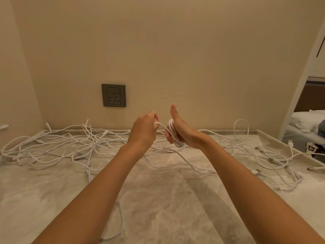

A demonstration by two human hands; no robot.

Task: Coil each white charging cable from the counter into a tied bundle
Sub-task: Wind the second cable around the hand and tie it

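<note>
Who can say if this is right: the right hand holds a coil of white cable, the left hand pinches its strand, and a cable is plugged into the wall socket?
Wrong: the head view shows the wall socket empty. The right hand holds the coil; the left hand pinches its strand.

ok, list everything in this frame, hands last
counter: one, beige marble, foreground
wall: one, beige, behind the counter
socket: one, grey, on the wall, left of centre
loose cables: many, too tangled to count, white, spread across the counter
coil: one, white, mid-frame above the counter
bed: one, white bedding, far right
left hand: pinches the coil's free strand
right hand: thumb up, coil wound round its fingers
</note>
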